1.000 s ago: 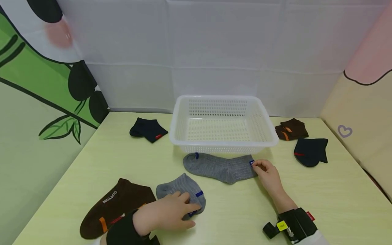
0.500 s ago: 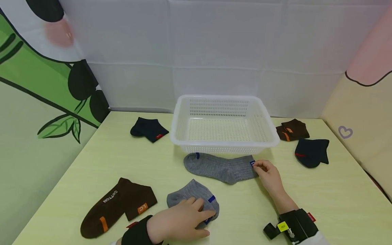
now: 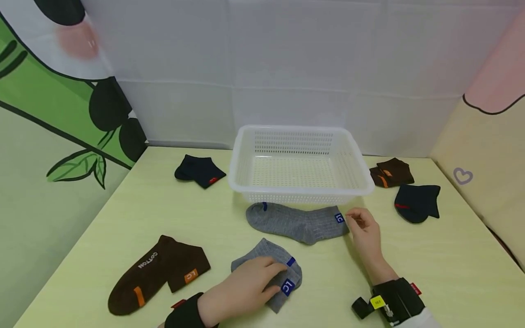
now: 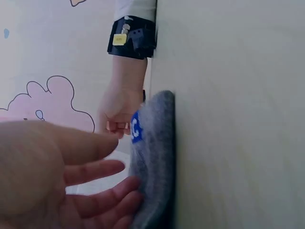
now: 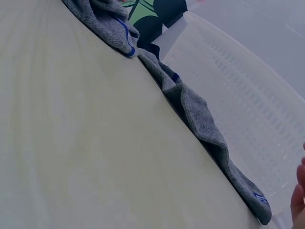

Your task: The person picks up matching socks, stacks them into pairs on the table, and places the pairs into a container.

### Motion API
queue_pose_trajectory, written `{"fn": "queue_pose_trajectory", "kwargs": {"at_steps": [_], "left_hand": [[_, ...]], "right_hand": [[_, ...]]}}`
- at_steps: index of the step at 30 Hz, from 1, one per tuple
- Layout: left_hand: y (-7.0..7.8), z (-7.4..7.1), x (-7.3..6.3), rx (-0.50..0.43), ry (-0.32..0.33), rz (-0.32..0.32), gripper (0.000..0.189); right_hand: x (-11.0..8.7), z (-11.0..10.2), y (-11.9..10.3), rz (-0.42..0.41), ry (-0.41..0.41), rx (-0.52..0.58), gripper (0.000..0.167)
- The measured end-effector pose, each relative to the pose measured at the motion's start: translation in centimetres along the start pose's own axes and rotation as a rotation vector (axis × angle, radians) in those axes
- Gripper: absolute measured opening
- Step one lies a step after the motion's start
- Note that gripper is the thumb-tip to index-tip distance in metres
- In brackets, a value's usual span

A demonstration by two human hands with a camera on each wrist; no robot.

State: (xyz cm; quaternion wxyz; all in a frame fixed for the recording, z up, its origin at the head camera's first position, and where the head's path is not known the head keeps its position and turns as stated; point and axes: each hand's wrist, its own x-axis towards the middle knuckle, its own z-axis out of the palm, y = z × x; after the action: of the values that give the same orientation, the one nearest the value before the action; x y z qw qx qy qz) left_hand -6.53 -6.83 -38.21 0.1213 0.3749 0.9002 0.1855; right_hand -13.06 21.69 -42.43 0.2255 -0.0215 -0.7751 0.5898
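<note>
A long grey sock [image 3: 295, 222] with a blue label lies flat in front of the basket. Just off its cuff, my right hand [image 3: 364, 234] hovers with loosely bent fingers that hold nothing. Nearer to me lies a rumpled grey sock [image 3: 268, 250] with blue marks. Over it is my left hand [image 3: 244, 287], its fingers relaxed and spread, the fingertips touching the fabric. In the left wrist view, the thumb and index finger of the left hand [image 4: 71, 176] stand apart from that sock [image 4: 159, 148]. The right wrist view shows the long sock [image 5: 205, 124] flat along the table.
A white plastic basket [image 3: 301, 189] stands at the back middle. Brown socks [image 3: 160, 273] lie at the front left, dark navy socks [image 3: 199, 171] left of the basket. At the right lie folded brown socks [image 3: 393, 173] and a navy sock [image 3: 417, 202]. Printed cloth walls enclose the table.
My left hand has slid to the right with the rumpled grey sock, whose label now shows. My right hand has let go of the long sock's cuff and drawn slightly away.
</note>
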Motion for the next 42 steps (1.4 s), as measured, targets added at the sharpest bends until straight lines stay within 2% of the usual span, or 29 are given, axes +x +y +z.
{"fn": "queue_pose_trajectory", "kwargs": {"at_steps": [2, 4, 7, 9, 11, 14, 16, 20, 25, 28, 32, 36, 39, 42], "left_hand": [[-0.2, 0.1, 0.0, 0.038, 0.082, -0.043, 0.038], [-0.3, 0.2, -0.1, 0.056, 0.157, -0.091, 0.04], [-0.5, 0.2, -0.2, 0.065, 0.216, -0.155, 0.048], [-0.5, 0.2, -0.3, 0.071, 0.22, -0.181, 0.055], [-0.6, 0.3, -0.3, 0.07, 0.214, -0.203, 0.059], [-0.8, 0.5, -0.3, 0.058, 0.212, -0.244, 0.066], [-0.9, 0.6, -0.3, 0.044, 0.21, -0.278, 0.072], [-1.2, 0.7, -0.3, 0.021, 0.188, -0.313, 0.084], [-1.8, 0.9, 0.1, -0.056, 0.124, -0.273, 0.093], [-2.1, 1.0, 0.5, -0.132, 0.107, -0.249, 0.091], [-2.5, 1.3, 0.9, -0.208, 0.145, -0.203, 0.076], [-2.7, 1.6, 1.2, -0.282, 0.191, -0.148, 0.05], [-2.8, 1.9, 1.3, -0.322, 0.219, -0.111, 0.032], [-2.9, 2.2, 1.3, -0.332, 0.237, -0.08, 0.022]], "right_hand": [[-0.4, 0.3, -0.2, -0.067, -0.072, 0.054, 0.006], [-0.9, 0.6, -0.5, -0.126, -0.185, 0.081, 0.006], [-1.8, 1.3, -1.1, -0.179, -0.416, 0.148, 0.005], [-2.5, 2.0, -1.8, -0.149, -0.575, 0.18, 0.007], [-3.2, 2.9, -2.4, -0.083, -0.711, 0.198, 0.012], [-4.2, 4.1, -3.1, -0.029, -0.817, 0.16, 0.015], [-4.8, 4.6, -3.1, -0.04, -0.837, 0.13, 0.012], [-5.5, 5.0, -3.1, -0.062, -0.82, 0.057, 0.008], [-6.0, 5.2, -3.5, -0.032, -0.817, -0.102, 0.02], [-6.1, 5.3, -3.7, -0.035, -0.827, -0.168, 0.027], [-6.1, 5.4, -3.9, -0.084, -0.821, -0.227, 0.034], [-6.1, 5.5, -4.1, -0.143, -0.79, -0.321, 0.029], [-6.1, 5.6, -4.2, -0.14, -0.776, -0.37, 0.025], [-6.1, 5.6, -4.3, -0.13, -0.772, -0.405, 0.02]]}}
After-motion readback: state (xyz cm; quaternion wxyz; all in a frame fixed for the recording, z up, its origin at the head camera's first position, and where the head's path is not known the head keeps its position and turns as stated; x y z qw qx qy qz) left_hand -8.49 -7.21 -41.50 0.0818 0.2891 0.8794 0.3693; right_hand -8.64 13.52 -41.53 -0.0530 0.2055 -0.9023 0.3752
